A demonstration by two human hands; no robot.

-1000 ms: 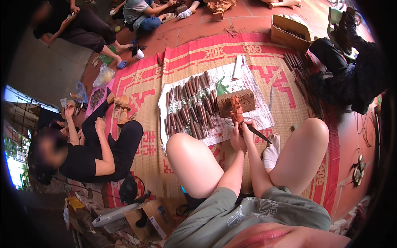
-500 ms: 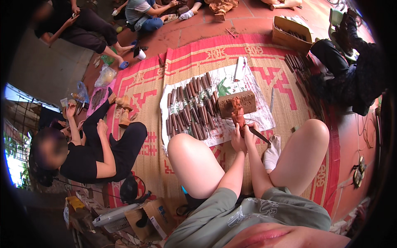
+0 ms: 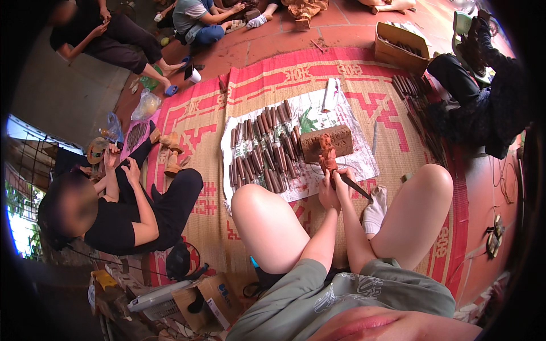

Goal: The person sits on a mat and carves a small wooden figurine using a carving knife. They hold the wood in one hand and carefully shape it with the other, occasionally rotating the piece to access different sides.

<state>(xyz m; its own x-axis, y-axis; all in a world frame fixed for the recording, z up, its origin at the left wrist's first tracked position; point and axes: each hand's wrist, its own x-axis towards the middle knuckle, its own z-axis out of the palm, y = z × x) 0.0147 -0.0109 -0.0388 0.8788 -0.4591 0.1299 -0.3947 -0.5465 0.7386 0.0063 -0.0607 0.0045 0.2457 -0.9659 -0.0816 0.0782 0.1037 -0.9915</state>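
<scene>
Between my bent knees, my left hand (image 3: 327,195) is closed around the lower end of a small reddish-brown carved wooden figurine (image 3: 327,154). The figurine stands up in front of a rough brown wooden block (image 3: 342,141). My right hand (image 3: 342,181) is pressed close beside the left, closed on a carving tool whose dark shaft (image 3: 359,190) sticks out to the lower right. The tool's working tip is hidden by my fingers and the figurine. Left of the block, several dark-handled carving tools (image 3: 263,152) lie in rows on a white printed sheet (image 3: 363,129).
A red and tan woven mat (image 3: 206,132) lies under everything. A white roll (image 3: 329,95) sits on the sheet's far side. More tools (image 3: 413,94) and a cardboard box (image 3: 401,46) are at the far right. A person in black (image 3: 122,219) sits at the left; others sit farther away.
My hands and the figurine stay almost in place, with only a slight shift. The person at the left has moved both hands, and a round tan object now shows near them.
</scene>
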